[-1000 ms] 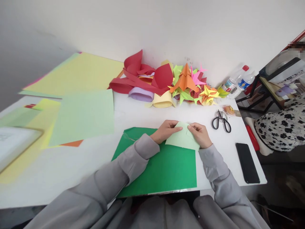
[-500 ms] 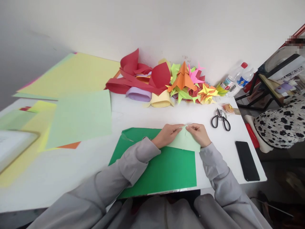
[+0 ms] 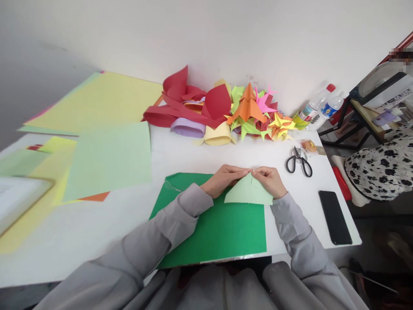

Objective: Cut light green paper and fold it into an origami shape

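A folded sheet of pale green paper [image 3: 247, 193], roughly triangular with its point away from me, is between my hands. My left hand [image 3: 224, 178] pinches it close to the top point, its fingers stretched along the left edge. On the other side, my right hand [image 3: 270, 180] grips the same point between thumb and fingers. A short crease or slit shows just below the tip. Under the paper lies a dark green board [image 3: 214, 234] on the white table. My fingertips hide the very tip.
Behind stand red paper shapes [image 3: 180, 114] and an orange paper plane [image 3: 248, 105] among folded stars. Black-handled scissors [image 3: 298, 162] and a phone [image 3: 334, 217] lie at right, with bottles [image 3: 311, 110] beyond. Pale green sheets [image 3: 111, 159] spread at left. A person's patterned clothing [image 3: 383, 165] is at far right.
My left hand has shifted slightly left and its fingers have straightened along the paper's edge. The paper's lower left corner now shows. My right hand stays nearly in place.
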`<state>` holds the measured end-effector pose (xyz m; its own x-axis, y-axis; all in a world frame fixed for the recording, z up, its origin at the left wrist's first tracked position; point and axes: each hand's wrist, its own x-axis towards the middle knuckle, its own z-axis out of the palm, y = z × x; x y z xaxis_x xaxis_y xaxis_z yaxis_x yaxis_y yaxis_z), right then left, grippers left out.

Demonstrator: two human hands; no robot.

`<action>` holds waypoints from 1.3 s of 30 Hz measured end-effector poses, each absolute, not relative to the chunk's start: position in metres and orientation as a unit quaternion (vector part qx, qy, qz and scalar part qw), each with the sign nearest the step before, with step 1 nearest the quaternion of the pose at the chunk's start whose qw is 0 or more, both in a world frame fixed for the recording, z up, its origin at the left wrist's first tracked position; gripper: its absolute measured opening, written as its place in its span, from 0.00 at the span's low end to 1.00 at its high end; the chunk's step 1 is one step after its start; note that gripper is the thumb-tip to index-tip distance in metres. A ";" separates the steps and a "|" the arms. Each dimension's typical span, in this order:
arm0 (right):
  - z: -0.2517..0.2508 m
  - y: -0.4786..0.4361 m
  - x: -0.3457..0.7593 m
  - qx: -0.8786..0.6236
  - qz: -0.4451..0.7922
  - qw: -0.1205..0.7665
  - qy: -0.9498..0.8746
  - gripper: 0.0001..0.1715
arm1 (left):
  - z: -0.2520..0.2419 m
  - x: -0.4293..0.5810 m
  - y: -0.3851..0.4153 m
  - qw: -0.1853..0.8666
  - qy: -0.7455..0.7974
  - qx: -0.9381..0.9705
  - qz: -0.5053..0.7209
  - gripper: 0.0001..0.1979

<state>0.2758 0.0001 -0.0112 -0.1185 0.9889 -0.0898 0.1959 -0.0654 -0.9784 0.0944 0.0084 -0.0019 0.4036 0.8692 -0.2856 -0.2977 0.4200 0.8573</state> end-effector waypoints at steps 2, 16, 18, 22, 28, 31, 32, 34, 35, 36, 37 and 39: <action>-0.010 -0.001 0.276 -0.526 0.512 0.394 -0.554 0.16 | -0.003 0.094 0.009 0.786 0.372 0.339 0.360 0.21; -0.008 -0.002 0.274 -0.530 0.537 0.397 -0.523 0.15 | -0.006 0.099 0.002 0.899 0.301 0.249 0.199 0.23; -0.007 -0.002 0.274 -0.527 0.540 0.394 -0.525 0.15 | -0.007 0.099 0.002 0.891 0.310 0.260 0.203 0.20; -0.008 -0.001 0.275 -0.527 0.537 0.390 -0.530 0.16 | -0.007 0.098 0.001 0.871 0.345 0.286 0.201 0.20; -0.008 0.000 0.275 -0.530 0.527 0.394 -0.534 0.16 | -0.008 0.098 0.000 0.836 0.343 0.378 0.201 0.22; -0.007 0.000 0.274 -0.529 0.524 0.392 -0.540 0.15 | -0.005 0.099 0.000 0.794 0.361 0.439 0.214 0.21; -0.006 -0.001 0.274 -0.526 0.526 0.391 -0.542 0.15 | -0.005 0.099 0.000 0.788 0.365 0.450 0.209 0.21; -0.006 -0.001 0.275 -0.518 0.532 0.391 -0.543 0.15 | -0.004 0.100 0.000 0.786 0.370 0.455 0.197 0.21; -0.006 -0.001 0.275 -0.514 0.536 0.392 -0.543 0.15 | -0.004 0.100 0.000 0.787 0.371 0.454 0.194 0.21; -0.005 -0.002 0.275 -0.511 0.540 0.392 -0.542 0.15 | -0.004 0.100 0.000 0.790 0.371 0.449 0.192 0.21; -0.005 -0.002 0.275 -0.508 0.542 0.392 -0.542 0.15 | -0.005 0.100 -0.001 0.795 0.370 0.441 0.190 0.22; -0.005 -0.002 0.276 -0.505 0.539 0.391 -0.549 0.16 | -0.006 0.100 -0.001 0.810 0.363 0.421 0.188 0.22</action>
